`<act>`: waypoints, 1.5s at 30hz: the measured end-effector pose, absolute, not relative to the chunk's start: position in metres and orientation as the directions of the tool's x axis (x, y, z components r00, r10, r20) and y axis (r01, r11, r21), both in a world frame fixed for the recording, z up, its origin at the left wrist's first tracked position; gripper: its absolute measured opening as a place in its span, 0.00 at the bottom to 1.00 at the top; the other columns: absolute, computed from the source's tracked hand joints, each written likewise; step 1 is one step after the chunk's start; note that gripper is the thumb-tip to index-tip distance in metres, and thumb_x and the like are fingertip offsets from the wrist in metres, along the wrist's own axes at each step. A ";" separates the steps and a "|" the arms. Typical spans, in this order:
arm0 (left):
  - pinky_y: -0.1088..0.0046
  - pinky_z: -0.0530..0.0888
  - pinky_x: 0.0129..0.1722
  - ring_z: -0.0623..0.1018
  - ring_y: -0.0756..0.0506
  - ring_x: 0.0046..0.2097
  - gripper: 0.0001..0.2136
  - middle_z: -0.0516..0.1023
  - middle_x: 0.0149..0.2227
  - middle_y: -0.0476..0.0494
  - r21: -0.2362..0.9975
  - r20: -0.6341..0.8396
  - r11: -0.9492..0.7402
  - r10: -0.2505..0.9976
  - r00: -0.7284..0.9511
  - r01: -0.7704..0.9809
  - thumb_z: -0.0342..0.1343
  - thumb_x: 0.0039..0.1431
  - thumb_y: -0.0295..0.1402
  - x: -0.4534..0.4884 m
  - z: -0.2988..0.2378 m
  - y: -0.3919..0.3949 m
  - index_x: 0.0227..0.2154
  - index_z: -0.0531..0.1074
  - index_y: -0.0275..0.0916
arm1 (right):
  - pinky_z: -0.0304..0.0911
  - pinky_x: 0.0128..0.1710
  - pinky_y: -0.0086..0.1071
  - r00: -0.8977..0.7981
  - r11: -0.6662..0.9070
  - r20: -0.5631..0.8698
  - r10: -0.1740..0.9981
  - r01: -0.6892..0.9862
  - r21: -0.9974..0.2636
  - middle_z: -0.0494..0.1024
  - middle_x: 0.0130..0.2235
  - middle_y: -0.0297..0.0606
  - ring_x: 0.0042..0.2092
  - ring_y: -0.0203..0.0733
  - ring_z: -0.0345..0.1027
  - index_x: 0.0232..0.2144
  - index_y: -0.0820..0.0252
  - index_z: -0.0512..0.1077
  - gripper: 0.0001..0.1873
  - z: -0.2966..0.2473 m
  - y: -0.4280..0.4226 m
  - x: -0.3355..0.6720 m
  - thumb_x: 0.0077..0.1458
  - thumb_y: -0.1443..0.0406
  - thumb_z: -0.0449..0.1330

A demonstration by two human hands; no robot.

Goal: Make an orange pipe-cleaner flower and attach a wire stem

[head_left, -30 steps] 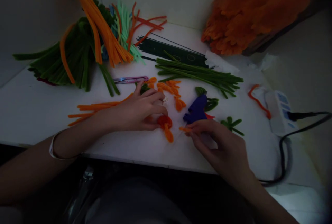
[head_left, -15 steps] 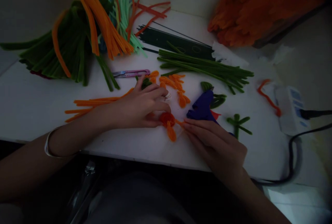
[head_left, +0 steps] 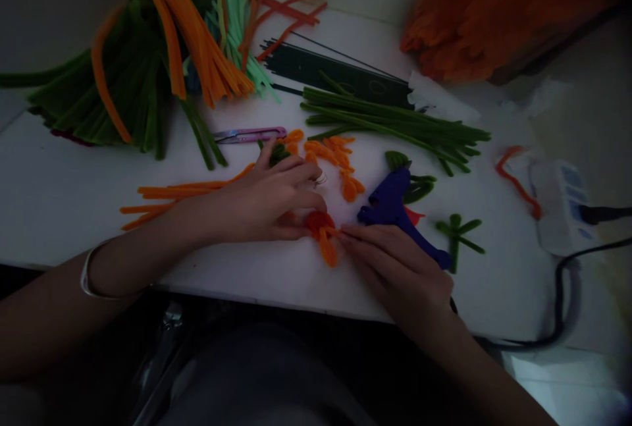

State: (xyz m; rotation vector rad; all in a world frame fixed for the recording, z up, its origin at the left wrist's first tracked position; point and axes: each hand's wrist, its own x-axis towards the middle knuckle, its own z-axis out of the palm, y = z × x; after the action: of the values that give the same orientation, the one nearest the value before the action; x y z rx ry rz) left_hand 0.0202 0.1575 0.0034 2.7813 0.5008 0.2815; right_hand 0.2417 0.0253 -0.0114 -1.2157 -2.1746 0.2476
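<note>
A small red and orange pipe-cleaner flower (head_left: 320, 222) is between my two hands, low over the white table. My left hand (head_left: 284, 199), a ring on one finger, grips its red centre from the left. One orange looped petal (head_left: 328, 248) hangs from it toward me. On the other side my right hand (head_left: 395, 261) pinches an orange pipe-cleaner piece (head_left: 337, 232) against the flower; its far end is hidden by the fingertips. Right behind that hand lies a blue glue gun (head_left: 390, 199). Several loose orange petals (head_left: 336, 153) lie beyond my left fingers.
Pink-handled snips (head_left: 251, 134) lie behind my left hand. Green pipe cleaners (head_left: 385, 120) and dark green stems (head_left: 336, 74) are farther back. Bundled green pipe cleaners (head_left: 113, 97) stand at left. A power strip (head_left: 563, 205) with a black cable is at right.
My right hand has moved slightly left, bringing the orange piece against the flower's red centre. My left hand keeps its grip. The whole view has shifted slightly.
</note>
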 end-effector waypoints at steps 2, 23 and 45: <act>0.41 0.43 0.63 0.68 0.39 0.55 0.11 0.68 0.47 0.44 0.325 0.133 -0.893 0.368 0.920 0.310 0.52 0.61 0.44 0.020 0.004 0.157 0.41 0.74 0.48 | 0.69 0.47 0.38 -0.389 0.553 0.415 0.822 0.718 -0.423 0.75 0.49 0.43 0.48 0.41 0.68 0.48 0.64 0.71 0.17 -0.011 0.025 0.243 0.56 0.78 0.59; 0.38 0.42 0.62 0.67 0.40 0.56 0.12 0.67 0.47 0.47 0.335 0.088 -0.878 0.392 0.916 0.343 0.50 0.63 0.42 0.021 0.008 0.156 0.43 0.75 0.48 | 0.65 0.50 0.39 -0.487 0.546 0.246 0.838 0.765 -0.342 0.69 0.51 0.47 0.50 0.45 0.62 0.52 0.68 0.67 0.18 -0.004 0.025 0.245 0.59 0.77 0.55; 0.32 0.41 0.59 0.69 0.41 0.53 0.10 0.68 0.44 0.49 0.402 0.094 -0.850 0.408 0.908 0.340 0.50 0.64 0.37 0.019 0.012 0.158 0.40 0.78 0.49 | 0.66 0.50 0.41 -0.503 0.559 0.244 0.829 0.756 -0.341 0.70 0.51 0.49 0.51 0.47 0.62 0.53 0.67 0.66 0.19 -0.001 0.028 0.241 0.61 0.77 0.51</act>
State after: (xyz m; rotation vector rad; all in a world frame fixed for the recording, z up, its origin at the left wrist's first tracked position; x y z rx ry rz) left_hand 0.0194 0.1584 0.0124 2.6894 0.5485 0.2482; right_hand 0.2413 0.0277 -0.0006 -1.2909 -2.4189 0.2673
